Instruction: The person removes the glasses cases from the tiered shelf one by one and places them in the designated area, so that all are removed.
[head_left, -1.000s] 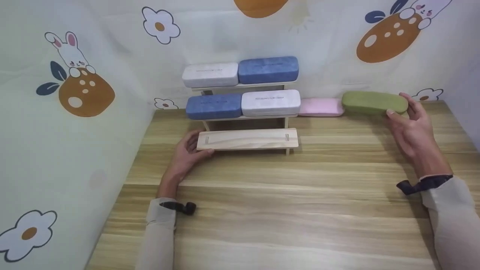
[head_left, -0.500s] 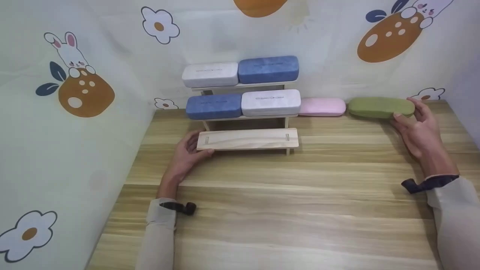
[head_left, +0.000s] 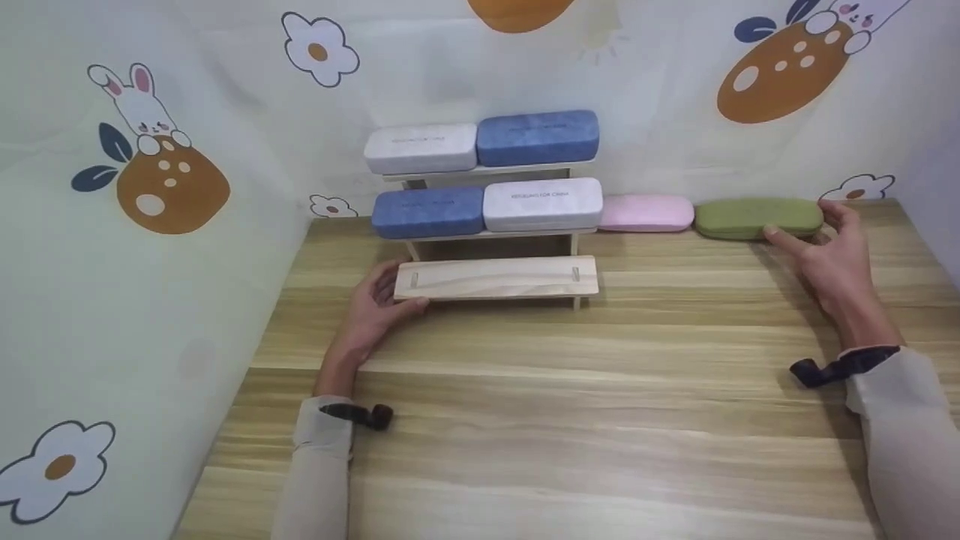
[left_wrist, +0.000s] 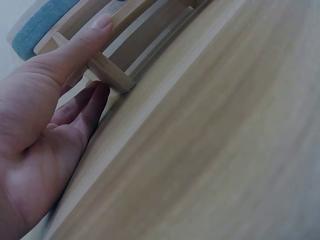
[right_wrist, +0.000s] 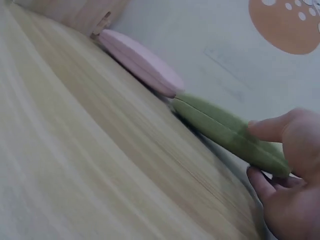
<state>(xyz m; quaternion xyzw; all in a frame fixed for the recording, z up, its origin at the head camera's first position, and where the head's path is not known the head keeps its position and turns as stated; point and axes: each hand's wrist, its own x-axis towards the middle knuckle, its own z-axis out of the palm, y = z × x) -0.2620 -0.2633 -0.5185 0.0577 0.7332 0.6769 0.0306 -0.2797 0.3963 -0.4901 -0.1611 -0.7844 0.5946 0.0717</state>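
A green glasses case (head_left: 757,218) lies by the back wall, its left end at the pink glasses case (head_left: 649,214). My right hand (head_left: 834,259) holds its right end, thumb along the front and fingers round the far side. In the right wrist view the green case (right_wrist: 230,130) shows a side seam. With my left hand (head_left: 373,307) I grip the left end of the bare lowest shelf of a wooden tiered stand (head_left: 495,277). The left wrist view has the thumb on the shelf's edge; some fingertips lie by the leg (left_wrist: 111,76).
On the middle tier sit a blue case (head_left: 427,213) and a white case (head_left: 542,205). The top tier bears another white case (head_left: 421,148) and another blue case (head_left: 538,139). A patterned wall covering (head_left: 652,90) rises behind the wooden table (head_left: 570,412).
The green case has come down level against the table, going right and then slightly left beside the pink case, with my right hand on it. My left hand and the stand stay put.
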